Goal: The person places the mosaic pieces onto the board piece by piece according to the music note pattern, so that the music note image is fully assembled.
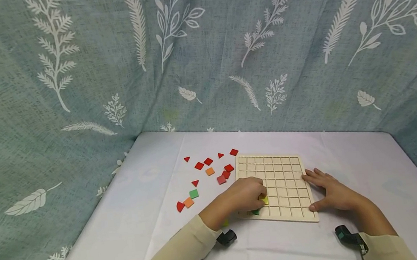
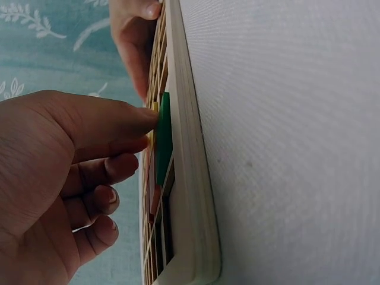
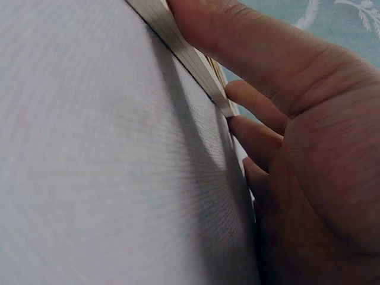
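A square wooden grid board (image 1: pixel 284 181) lies flat on the table. My left hand (image 1: pixel 247 194) reaches over its left part, thumb and forefinger pinching a yellow tile (image 1: pixel 264 200) at the grid. Just nearer the front edge, a green piece (image 2: pixel 164 139) sits in the board, tilted up beside the thumb in the left wrist view. Other pieces in the board are partly hidden by that hand. My right hand (image 1: pixel 333 191) rests at the board's right edge, fingers spread, its thumb (image 3: pixel 231 29) and fingertips touching the rim.
Left of the board lie several red tiles (image 1: pixel 199 166), red triangles (image 1: pixel 195 183), a red quarter-circle piece (image 1: pixel 180 206), orange tiles (image 1: pixel 188 202) and a green square (image 1: pixel 194 194). A yellow piece (image 1: pixel 225 223) shows beside the left wrist. Patterned cloth (image 1: pixel 201 62) hangs behind the table.
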A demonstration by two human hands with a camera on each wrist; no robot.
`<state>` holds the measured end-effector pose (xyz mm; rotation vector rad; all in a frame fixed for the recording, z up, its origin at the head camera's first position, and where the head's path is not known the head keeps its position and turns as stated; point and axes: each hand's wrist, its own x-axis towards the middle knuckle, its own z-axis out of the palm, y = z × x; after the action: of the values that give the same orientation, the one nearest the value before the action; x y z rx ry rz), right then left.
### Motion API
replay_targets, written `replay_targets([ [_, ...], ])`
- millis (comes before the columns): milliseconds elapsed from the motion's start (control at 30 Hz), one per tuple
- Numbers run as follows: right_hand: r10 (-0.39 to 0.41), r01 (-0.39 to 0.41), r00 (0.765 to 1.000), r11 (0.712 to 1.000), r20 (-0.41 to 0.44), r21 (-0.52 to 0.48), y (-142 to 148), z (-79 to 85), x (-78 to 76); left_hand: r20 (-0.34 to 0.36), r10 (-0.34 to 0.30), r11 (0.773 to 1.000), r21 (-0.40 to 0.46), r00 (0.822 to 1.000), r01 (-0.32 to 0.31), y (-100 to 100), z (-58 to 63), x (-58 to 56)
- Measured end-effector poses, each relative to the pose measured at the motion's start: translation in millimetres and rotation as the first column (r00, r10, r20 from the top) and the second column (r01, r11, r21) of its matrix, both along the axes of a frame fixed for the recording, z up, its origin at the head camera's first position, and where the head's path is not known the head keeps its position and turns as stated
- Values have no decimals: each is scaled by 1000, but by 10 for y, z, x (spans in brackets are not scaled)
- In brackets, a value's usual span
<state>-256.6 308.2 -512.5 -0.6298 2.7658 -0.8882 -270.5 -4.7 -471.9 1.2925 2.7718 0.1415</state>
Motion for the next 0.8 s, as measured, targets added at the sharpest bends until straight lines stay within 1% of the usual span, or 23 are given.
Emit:
replay_targets([
  [100, -4, 4, 1000, 1000, 2, 2, 7, -1, 2, -1, -2, 1000, -4, 1000, 2, -2, 5, 3],
  [300, -4, 4, 1000, 1000, 6, 7, 11, 3, -3, 34, 21, 1000, 14, 999, -22, -15, 1, 7],
  [533, -9, 9, 1000, 1000, 9, 11, 9, -9, -9, -10, -21, 999, 32, 1000, 21, -69, -10, 24],
  [800, -9, 9, 1000, 1000, 11, 12, 4, -5, -11, 43, 28, 995, 91, 999, -31, -258, 30, 53],
])
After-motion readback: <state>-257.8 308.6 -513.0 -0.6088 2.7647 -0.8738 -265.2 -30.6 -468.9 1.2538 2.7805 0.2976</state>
